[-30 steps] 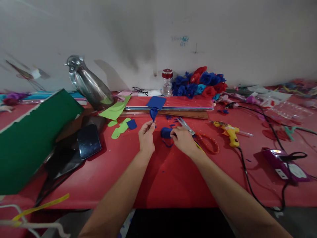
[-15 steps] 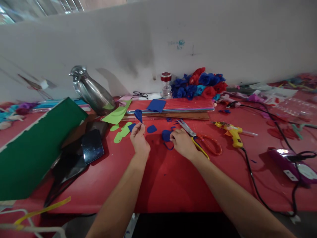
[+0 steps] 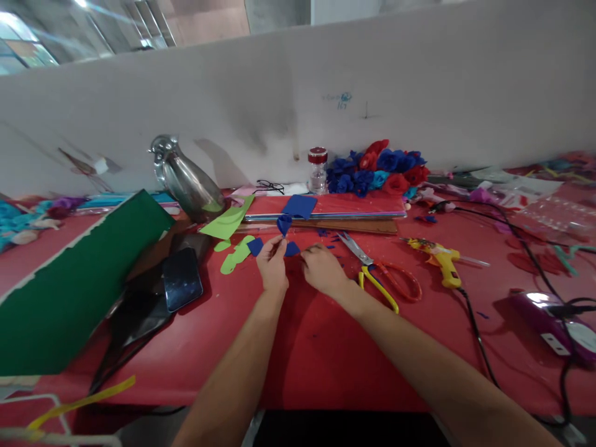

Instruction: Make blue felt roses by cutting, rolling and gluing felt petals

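Observation:
Pinched in my left hand [image 3: 272, 264] is a small blue paper flower piece [image 3: 284, 225], its cupped top pointing up. My right hand [image 3: 321, 267] is just to the right, fingers curled close to the table; what they hold, if anything, is hidden. Behind my hands a blue paper petal [image 3: 292, 249] lies on the red table [image 3: 321, 347], and a blue square [image 3: 255, 246] sits left of my left hand. Light green cut pieces [image 3: 236, 254] lie further left. Scissors with red and yellow handles [image 3: 367, 264] rest right of my right hand.
A yellow glue gun [image 3: 442, 261] with a black cord and a purple device [image 3: 554, 320] are on the right. Stacked sheets [image 3: 358, 205], red and blue flowers [image 3: 358, 174] and a jar [image 3: 318, 174] stand behind. A metal jug [image 3: 189, 186], phone [image 3: 182, 279] and green board [image 3: 79, 292] are left.
My right hand has moved left, away from the scissors and closer to my left hand. The dark blue piece near its fingertips is no longer visible. The camera view has shifted.

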Tool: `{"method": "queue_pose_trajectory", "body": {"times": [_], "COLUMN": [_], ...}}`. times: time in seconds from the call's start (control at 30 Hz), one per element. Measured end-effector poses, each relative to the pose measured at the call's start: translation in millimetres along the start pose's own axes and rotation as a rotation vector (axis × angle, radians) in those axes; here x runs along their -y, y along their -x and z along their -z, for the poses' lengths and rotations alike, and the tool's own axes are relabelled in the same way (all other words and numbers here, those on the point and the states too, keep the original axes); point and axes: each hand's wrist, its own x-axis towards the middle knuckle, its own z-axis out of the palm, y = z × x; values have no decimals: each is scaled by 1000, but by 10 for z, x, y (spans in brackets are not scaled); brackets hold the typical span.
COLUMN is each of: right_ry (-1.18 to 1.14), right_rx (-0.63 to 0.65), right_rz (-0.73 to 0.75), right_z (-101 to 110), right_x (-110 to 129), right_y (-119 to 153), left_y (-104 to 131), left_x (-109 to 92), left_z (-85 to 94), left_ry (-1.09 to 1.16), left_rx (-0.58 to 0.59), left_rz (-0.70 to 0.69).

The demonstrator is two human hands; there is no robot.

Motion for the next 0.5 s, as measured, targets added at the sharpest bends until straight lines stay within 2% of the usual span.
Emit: {"method": "queue_pose_trajectory", "body": {"times": [0.1,0.17,0.33,0.4,0.5], "right_ry": [35,32,-24,-223,-732], "right_rx": [27,27,4,-47,-142], "right_rz": [-40,-66,-58,-119,-310], "right_z": [-9,7,83,123,181], "right_x": [184,267,239,126,-91], "right_y": [-218,-273,-75,48,182], "left_y": [-20,-20,36,77,141], "left_x": [-18,-28,-45,-57,-82], "left_z": [32,48,25,-2,-35], "left_ry": [17,34,66,99,110], "left_rx": [9,37,131,161,198], "left_rz": [8,25,65,84,110]}}
